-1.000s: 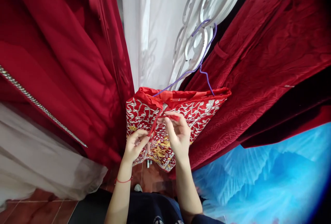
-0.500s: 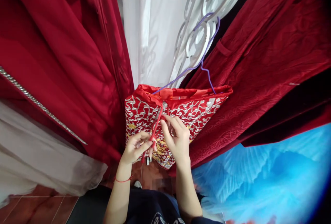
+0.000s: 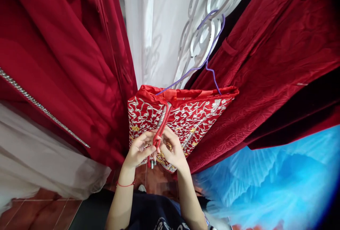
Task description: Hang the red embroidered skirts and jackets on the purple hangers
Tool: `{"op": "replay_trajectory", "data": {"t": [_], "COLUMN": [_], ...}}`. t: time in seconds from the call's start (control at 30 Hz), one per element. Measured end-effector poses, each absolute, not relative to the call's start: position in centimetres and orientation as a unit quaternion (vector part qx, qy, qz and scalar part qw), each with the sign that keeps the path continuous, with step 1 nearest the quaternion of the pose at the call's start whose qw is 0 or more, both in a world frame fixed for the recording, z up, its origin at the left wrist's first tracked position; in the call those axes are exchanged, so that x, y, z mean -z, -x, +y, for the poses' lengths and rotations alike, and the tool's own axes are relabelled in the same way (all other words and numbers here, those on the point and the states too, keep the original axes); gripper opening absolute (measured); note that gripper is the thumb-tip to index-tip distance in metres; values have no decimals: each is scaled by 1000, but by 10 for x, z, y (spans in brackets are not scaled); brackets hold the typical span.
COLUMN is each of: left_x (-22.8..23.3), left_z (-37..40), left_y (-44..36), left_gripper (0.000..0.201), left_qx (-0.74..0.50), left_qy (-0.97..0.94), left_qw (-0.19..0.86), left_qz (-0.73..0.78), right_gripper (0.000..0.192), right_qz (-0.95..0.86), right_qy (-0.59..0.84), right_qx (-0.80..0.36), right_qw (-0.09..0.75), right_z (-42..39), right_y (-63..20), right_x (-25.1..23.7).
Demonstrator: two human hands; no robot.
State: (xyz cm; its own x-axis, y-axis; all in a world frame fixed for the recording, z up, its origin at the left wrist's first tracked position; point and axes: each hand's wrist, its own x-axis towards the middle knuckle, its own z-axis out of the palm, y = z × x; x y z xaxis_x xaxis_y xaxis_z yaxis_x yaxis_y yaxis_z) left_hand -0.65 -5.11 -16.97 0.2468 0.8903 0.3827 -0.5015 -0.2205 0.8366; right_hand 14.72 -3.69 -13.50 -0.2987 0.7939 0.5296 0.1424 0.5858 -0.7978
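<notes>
A red garment (image 3: 196, 113) with silver and gold embroidery hangs on a purple wire hanger (image 3: 209, 63) in front of me. Two red cords (image 3: 162, 125) run down from its waistband at the middle. My left hand (image 3: 139, 148) pinches the cords near their lower ends. My right hand (image 3: 172, 150) pinches the same cords just beside it, thumb against fingers. The two hands touch over the cords. A thin red bracelet sits on my left wrist.
Dark red garments (image 3: 66, 63) hang close on the left and a red velvet one (image 3: 278, 56) on the right. A white curtain (image 3: 162, 28) is behind, white tulle (image 3: 39, 170) at lower left, blue tulle (image 3: 265, 187) at lower right. Red floor tiles (image 3: 39, 212) lie below.
My right hand has come down from the waistband knot and joined my left hand on the cords. The cords now hang straight and together.
</notes>
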Motion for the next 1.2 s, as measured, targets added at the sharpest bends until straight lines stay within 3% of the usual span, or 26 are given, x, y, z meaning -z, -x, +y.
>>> {"op": "replay_trajectory", "data": {"t": [0.1, 0.37, 0.67, 0.97, 1.2], "left_x": [171, 163, 145, 97, 91], "left_z": [-53, -61, -56, -43, -51], "left_y": [11, 21, 44, 79, 36], "left_gripper": [39, 30, 20, 14, 14], "left_qx": [-593, -595, -689, -764, -696], "left_qy": [-513, -515, -483, -415, -544], "left_qw": [563, 462, 266, 7, 93], "left_qz": [261, 408, 471, 494, 458], "right_gripper": [12, 10, 16, 23, 18], "right_qz": [-748, -694, -553, -479, -630], "right_qy": [323, 417, 516, 560, 528], "right_qx": [-309, -199, -25, 147, 37], "right_qw": [491, 551, 654, 660, 569], "right_z": [-36, -31, -16, -6, -18], "right_y": [-147, -158, -217, -289, -259], "right_x": [136, 142, 141, 125, 120]}}
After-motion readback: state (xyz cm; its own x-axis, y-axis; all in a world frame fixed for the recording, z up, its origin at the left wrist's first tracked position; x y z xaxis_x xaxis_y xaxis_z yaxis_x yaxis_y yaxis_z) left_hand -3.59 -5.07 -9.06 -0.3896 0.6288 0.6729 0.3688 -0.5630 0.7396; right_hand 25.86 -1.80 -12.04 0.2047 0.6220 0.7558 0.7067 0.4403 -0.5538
